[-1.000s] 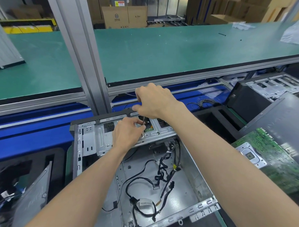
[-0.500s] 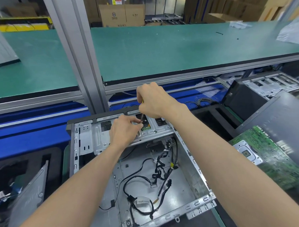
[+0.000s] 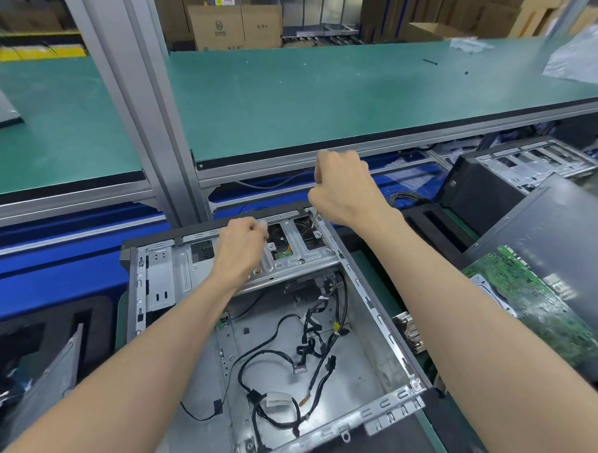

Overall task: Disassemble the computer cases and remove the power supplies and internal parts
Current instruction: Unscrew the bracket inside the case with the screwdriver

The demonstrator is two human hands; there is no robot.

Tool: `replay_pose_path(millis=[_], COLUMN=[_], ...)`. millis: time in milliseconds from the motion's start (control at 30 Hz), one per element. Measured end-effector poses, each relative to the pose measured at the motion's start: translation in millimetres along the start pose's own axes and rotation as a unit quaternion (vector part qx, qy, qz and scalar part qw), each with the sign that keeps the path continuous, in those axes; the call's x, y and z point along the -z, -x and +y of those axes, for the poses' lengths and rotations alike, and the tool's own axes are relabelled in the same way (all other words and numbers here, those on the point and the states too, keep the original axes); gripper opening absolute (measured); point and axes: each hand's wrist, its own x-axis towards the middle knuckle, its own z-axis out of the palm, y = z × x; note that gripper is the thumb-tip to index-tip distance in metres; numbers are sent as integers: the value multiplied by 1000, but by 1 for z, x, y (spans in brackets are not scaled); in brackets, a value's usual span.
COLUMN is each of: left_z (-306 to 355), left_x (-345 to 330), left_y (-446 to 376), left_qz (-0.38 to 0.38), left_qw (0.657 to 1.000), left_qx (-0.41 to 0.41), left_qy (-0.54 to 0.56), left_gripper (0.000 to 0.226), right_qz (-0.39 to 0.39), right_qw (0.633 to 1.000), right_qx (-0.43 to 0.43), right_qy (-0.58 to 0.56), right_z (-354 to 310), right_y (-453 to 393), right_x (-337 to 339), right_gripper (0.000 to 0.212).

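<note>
— Our right hand [image 3: 343, 190] is fisted round a thin tool whose metal shaft [image 3: 314, 223] pokes down to the far right corner of the drive cage [image 3: 289, 256]. It looks like a screwdriver, though we can't make out the handle. Our left hand [image 3: 240, 254] has its fingers curled on the cage's top plate, seemingly bracing it; whether it pinches anything small we cannot tell.

— And where do we stand with the job?

— Partway, we'd judge. The open computer case [image 3: 382, 332] lies on its side right in front of us, side panel off, floor bare of any board. A green circuit board [image 3: 534, 308] lies out on a dark panel to our right. Left inside: the cage across the far end and the loose black cables [image 3: 306, 333] on the floor. We see no power supply from here.

— What's around us?

— Another stripped chassis [image 3: 533, 161] far right, a grey panel [image 3: 54, 380] leaning at our left, and the green bench [image 3: 330, 101] beyond. The cables run up under the cage, so they could snag when it lifts.
</note>
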Motion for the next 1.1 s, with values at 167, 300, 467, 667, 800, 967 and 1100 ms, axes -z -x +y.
replay_pose_path(millis=[167, 300, 467, 667, 800, 967, 1100], left_z=[12, 25, 30, 31, 29, 30, 28], left_x=[-2, -14, -35, -35, -36, -38, -39], left_y=[2, 4, 2, -6, -5, -7, -10], left_qz=[-80, -90, -140, -170, -169, -161, -167], left_qw=[846, 953, 983, 976, 976, 976, 975], left_qx=[149, 36, -99, -114, -118, -124, -120], left_qy=[506, 287, -60, -69, -65, -75, -83], left_gripper=[26, 21, 38, 37, 35, 34, 35], right_qz=[5, 9, -11, -6, 31, 108, 185], right_qw=[1000, 1000, 1000, 1000, 998, 965, 903], right_qx=[-3, -4, -4, 8, 24, -42, -100], right_qy=[4, 4, -2, 12, 56, -236, -375], right_z=[9, 13, 15, 14, 10, 0, -6], right_y=[-1, -3, -3, -5, -6, -14, -21], right_x=[-4, -5, -13, -14, -20, -38, -50], right_gripper=[20, 19, 17, 13, 21, 53, 57])
